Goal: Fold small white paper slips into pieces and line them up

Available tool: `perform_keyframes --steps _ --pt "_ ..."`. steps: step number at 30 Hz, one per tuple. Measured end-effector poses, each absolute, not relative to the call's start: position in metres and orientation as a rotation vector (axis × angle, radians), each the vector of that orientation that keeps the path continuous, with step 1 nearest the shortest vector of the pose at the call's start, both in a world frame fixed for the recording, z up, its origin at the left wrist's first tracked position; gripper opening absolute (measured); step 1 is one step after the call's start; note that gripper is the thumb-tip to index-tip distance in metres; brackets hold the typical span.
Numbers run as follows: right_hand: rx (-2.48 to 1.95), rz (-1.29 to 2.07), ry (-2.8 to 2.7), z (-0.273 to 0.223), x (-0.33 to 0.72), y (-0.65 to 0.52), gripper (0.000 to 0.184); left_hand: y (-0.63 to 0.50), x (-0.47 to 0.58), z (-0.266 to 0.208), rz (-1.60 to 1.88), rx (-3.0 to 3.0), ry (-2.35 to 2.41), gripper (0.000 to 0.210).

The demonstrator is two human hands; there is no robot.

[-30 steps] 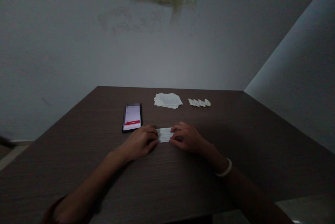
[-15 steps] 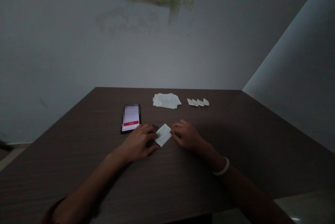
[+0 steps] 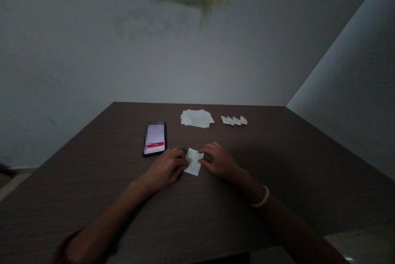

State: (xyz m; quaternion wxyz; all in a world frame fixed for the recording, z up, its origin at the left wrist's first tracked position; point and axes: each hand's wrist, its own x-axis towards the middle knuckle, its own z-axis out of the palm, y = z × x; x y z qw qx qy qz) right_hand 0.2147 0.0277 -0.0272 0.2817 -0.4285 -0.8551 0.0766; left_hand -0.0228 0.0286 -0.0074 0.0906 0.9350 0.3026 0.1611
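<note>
A small white sheet of paper (image 3: 194, 163) with lines of printed text lies between my two hands, turned slightly on the tabletop. My left hand (image 3: 170, 164) has its fingers and thumb closed at the paper's left edge. On the other side, my right hand (image 3: 219, 160) touches the right edge with its thumb and fingertips, a gap showing between thumb and index finger. A pale beaded bracelet (image 3: 262, 199) circles my right wrist. Just beyond my left hand rests a phone (image 3: 155, 137) with its screen lit.
At the far middle of the dark wooden table (image 3: 197, 214) sits a loose pile of white papers (image 3: 196, 118). To its right, several small folded papers (image 3: 233, 120) overlap in a row. Behind the table rises a wall (image 3: 197, 66).
The paper has turned between my hands, from tilted like a diamond to more upright. My left thumb has moved in toward the fingers, while the right thumb and index have spread a little.
</note>
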Motion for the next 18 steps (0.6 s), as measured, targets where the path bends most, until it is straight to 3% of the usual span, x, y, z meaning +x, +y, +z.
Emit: perform_keyframes --steps 3,10,18 --pt "-1.135 0.285 -2.246 -0.0288 0.2122 0.0291 0.028 0.0286 -0.0238 -0.0104 0.552 2.74 0.932 0.018" --pt "-1.057 0.401 -2.18 -0.0322 0.2091 0.0314 0.034 0.0287 -0.025 -0.0161 0.668 2.656 1.004 0.059" --pt "-0.958 0.428 -2.162 -0.0325 0.2087 0.0318 0.037 0.0313 -0.0206 -0.018 0.684 2.587 0.981 0.051"
